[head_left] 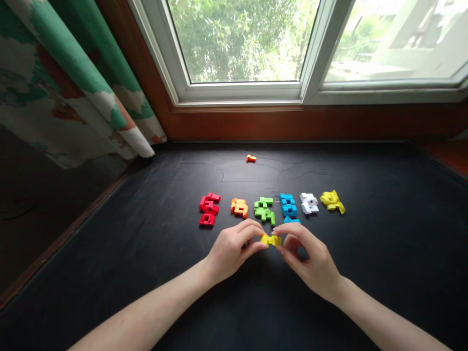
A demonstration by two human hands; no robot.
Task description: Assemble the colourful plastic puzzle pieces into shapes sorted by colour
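Observation:
A small yellow piece (pixel 271 240) is pinched between both hands near the middle of the black surface. My left hand (pixel 239 246) grips its left end with thumb and fingers. On its right end, the thumb and fingertips of my right hand (pixel 307 253) are closed. Just beyond the hands lie green pieces (pixel 264 209) and blue pieces (pixel 288 205), one blue part partly hidden behind my right fingers. White pieces (pixel 309 203) and a group of yellow pieces (pixel 332 201) lie to the right. Orange pieces (pixel 240 207) and red pieces (pixel 209 209) lie to the left.
A tiny orange piece (pixel 250 158) lies alone farther back on the black surface (pixel 234 312). Behind it are a brown wooden sill (pixel 237 124) and a window with a white frame (pixel 241 92). A patterned curtain (pixel 98 97) hangs at the left.

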